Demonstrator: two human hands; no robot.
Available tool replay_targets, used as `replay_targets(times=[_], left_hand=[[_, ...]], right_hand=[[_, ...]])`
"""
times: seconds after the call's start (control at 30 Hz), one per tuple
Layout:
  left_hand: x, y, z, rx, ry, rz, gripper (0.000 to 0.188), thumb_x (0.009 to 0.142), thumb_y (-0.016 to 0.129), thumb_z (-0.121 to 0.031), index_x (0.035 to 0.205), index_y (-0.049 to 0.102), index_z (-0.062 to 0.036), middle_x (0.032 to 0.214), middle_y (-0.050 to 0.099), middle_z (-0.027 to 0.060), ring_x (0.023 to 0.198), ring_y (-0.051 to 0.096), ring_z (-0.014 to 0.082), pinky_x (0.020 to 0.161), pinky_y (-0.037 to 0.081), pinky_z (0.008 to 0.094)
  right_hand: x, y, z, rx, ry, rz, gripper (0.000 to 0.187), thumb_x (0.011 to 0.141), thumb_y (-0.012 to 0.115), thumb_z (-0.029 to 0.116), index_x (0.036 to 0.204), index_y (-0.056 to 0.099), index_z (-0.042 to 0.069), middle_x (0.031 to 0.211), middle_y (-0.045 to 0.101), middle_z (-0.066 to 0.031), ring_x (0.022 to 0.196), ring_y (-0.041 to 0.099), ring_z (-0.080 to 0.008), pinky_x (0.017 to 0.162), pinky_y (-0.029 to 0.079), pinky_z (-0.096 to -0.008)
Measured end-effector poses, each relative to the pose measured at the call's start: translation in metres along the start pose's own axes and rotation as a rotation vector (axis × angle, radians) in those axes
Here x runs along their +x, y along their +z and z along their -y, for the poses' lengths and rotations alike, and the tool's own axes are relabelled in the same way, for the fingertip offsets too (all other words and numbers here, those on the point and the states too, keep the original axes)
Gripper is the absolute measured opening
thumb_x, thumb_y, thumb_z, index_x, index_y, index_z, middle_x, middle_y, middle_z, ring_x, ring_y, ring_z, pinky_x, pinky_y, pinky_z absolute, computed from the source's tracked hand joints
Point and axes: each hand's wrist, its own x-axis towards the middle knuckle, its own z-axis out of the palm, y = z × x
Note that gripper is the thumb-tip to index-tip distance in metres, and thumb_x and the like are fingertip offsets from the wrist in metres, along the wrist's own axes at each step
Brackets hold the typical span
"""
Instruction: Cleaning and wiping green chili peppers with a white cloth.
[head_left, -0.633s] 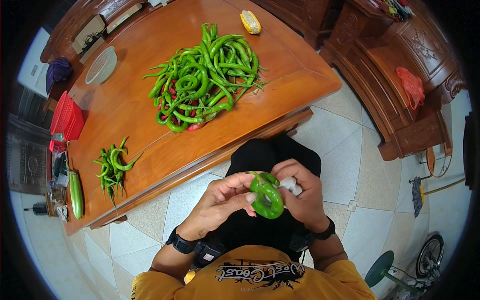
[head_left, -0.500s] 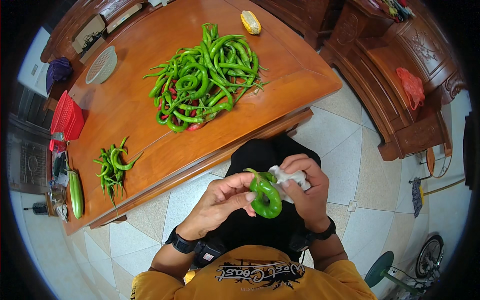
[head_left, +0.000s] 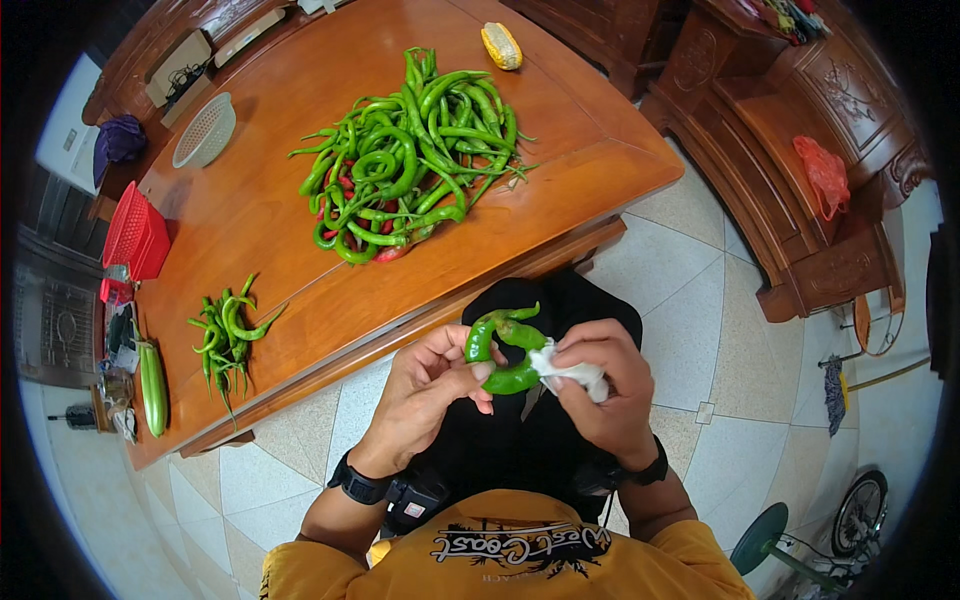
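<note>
Head view, green pepper (head_left: 479,344), axis looped, tip (head_left: 531,312) toward upper right

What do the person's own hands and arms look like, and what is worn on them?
The left hand and the right hand have no gloves. Black strap-like wristbands are worn on both sides. The mustard-yellow fabric sleeves are short.

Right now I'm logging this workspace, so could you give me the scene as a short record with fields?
left hand: holds a curled green pepper
right hand: holds a white cloth or tissue against that pepper
wooden table: large pile of green peppers with some red ones
nearer left end: small pile of green peppers
beyond large pile: likely a corn cob
far left: pale colander, red basket, long green vegetable
</note>
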Motion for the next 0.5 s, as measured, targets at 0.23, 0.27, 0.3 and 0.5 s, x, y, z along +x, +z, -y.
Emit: replay_targets(times=[0.23, 0.27, 0.3, 0.5], left_hand=[[-0.0019, 0.0037, 0.0018, 0.059, 0.034, 0.045, 0.020, 0.086, 0.062, -0.004, 0.105, 0.057, 0.0009, 0.093, 0.063, 0.0066, 0.068, 0.058, 0.0089, 0.062, 0.050, 0.0211], [-0.0022, 0.0060, 0.0020, 0.071, 0.021, 0.052, 0.021, 0.086, 0.063, -0.004, 0.105, 0.057, 0.0007, 0.093, 0.063, 0.0062, 0.070, 0.058, 0.0084, 0.062, 0.050, 0.0207], [-0.0022, 0.0073, 0.0021, 0.083, 0.009, 0.058, 0.021, 0.085, 0.064, -0.004, 0.105, 0.057, 0.0006, 0.092, 0.063, 0.0058, 0.071, 0.058, 0.0080, 0.062, 0.050, 0.0203], [-0.0015, 0.0017, 0.0054, 0.060, 0.103, 0.021, 0.025, 0.084, 0.065, -0.004, 0.107, 0.057, -0.0006, 0.093, 0.063, 0.0058, 0.076, 0.059, 0.0085, 0.062, 0.051, 0.0209]], right_hand=[[0.0029, 0.0078, 0.0057, -0.091, -0.041, 0.006, 0.026, 0.068, 0.067, -0.007, 0.092, 0.063, 0.003, 0.095, 0.057, -0.0099, 0.081, 0.059, -0.0219, 0.070, 0.049, -0.0289], [0.0043, 0.0083, 0.0060, -0.123, -0.061, -0.069, 0.026, 0.068, 0.067, -0.006, 0.092, 0.063, 0.003, 0.095, 0.057, -0.0098, 0.081, 0.059, -0.0221, 0.070, 0.049, -0.0287], [0.0055, 0.0082, 0.0055, -0.152, -0.066, -0.094, 0.026, 0.068, 0.067, -0.007, 0.092, 0.063, 0.003, 0.095, 0.056, -0.0097, 0.082, 0.059, -0.0226, 0.070, 0.049, -0.0286], [0.0011, 0.0093, 0.0057, -0.159, -0.006, 0.040, 0.026, 0.068, 0.066, -0.008, 0.092, 0.063, 0.002, 0.095, 0.056, -0.0099, 0.084, 0.059, -0.0235, 0.072, 0.049, -0.0297]])
